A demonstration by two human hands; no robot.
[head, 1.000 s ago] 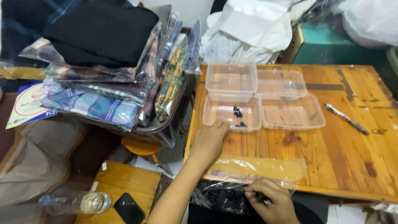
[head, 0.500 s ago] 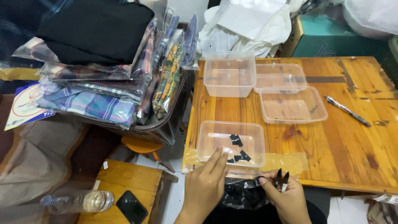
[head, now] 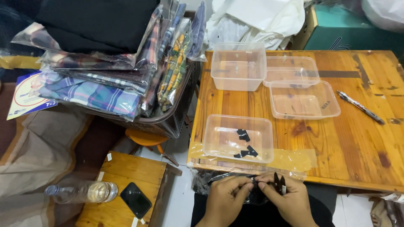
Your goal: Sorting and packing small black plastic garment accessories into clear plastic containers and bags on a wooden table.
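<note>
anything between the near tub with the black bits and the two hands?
In the head view, a strip of clear plastic film over the table edge lies between the tub and both hands: left hand, right hand.

Bare tabletop (head: 336, 138) lies open between near container (head: 237, 138) and pen (head: 360, 107).

Illumination is even, soft and moderately bright, apparently from overhead. The wooden table (head: 345, 138) carries a mild sheen; shadows beneath the clear plastic containers (head: 238, 138) are faint. Glare appears on the plastic-wrapped fabric packs (head: 109, 80). Focus is sharp at centre; slight softness and wide-angle distortion occur toward frame edges. Dark fabric shows little detail.
</note>
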